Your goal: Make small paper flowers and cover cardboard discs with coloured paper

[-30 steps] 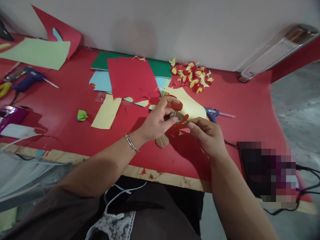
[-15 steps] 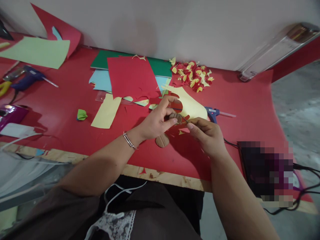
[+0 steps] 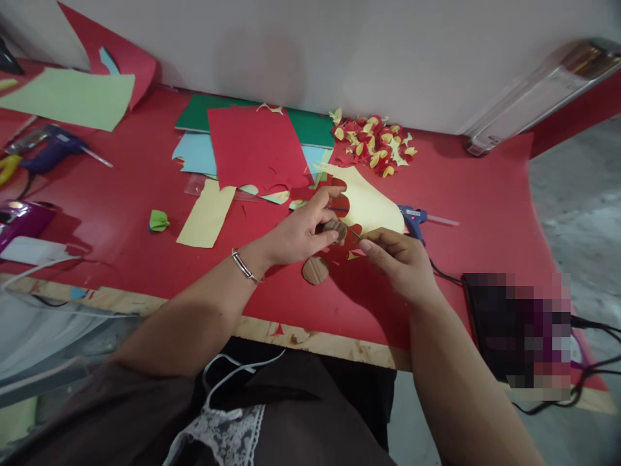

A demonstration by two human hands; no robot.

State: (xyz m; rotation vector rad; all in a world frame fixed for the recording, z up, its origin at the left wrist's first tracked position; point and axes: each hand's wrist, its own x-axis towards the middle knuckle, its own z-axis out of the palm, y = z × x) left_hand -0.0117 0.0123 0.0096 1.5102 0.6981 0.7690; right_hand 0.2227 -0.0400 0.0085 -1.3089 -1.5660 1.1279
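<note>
- One table point(image 3: 286, 298), red-topped, beneath everything below.
- One clear box point(image 3: 528, 94), long, at far right by the wall.
- Two red sheets: one upper red sheet point(image 3: 257, 149) on the paper pile, one left red sheet point(image 3: 133, 61) near the wall.
- One pale green sheet point(image 3: 72, 97), at left.
- One dark green sheet point(image 3: 198, 113), partly under the upper red sheet.
- Two yellow sheets: one yellow strip point(image 3: 208, 213) left of the hands, one scalloped sheet point(image 3: 373, 200) just beyond them.
- One heap of red and yellow scraps point(image 3: 376, 142), too tangled for counting.
- Two hands: left hand point(image 3: 308, 230), thumb and fingers pinched on one held disc point(image 3: 334, 228); right hand point(image 3: 400, 259), thumb and forefinger pressed together on one stick point(image 3: 354, 233), other fingers curled.
- Two glue guns: right gun point(image 3: 412, 220), beside the scalloped sheet; left gun point(image 3: 63, 142), well apart.
- One bracelet point(image 3: 246, 266), on the left wrist.
- Two brown discs in all: held disc above the table; loose disc point(image 3: 315, 270) flat on it, just below the left hand.
- One green wad point(image 3: 158, 221), left of the yellow strip.
- Stick, thin, between held disc and right fingertips.
</note>
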